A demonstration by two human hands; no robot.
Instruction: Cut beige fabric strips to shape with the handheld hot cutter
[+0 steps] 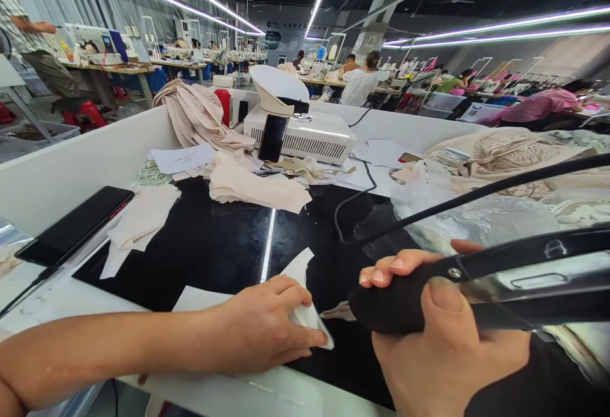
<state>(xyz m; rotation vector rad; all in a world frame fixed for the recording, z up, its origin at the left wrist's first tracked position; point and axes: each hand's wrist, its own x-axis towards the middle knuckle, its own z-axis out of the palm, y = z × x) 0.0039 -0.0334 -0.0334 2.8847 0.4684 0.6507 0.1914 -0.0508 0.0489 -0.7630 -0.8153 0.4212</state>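
My left hand is closed on a folded white piece of fabric or paper at the front of the black glossy work surface. Its thumb and fingers pinch the piece near its lower right corner. On the right, my right hand grips a black corded hand tool with a silver strip, shaped like a hair straightener. The tool's rounded end points left, towards my left hand. A thin pale strip shows beside that end. Another white sheet lies partly under my left forearm.
Cut beige fabric pieces lie in a stack beyond my hands, with more pieces at left beside a phone. A white box with another phone stands behind. Plastic bags and lace fabric crowd the right.
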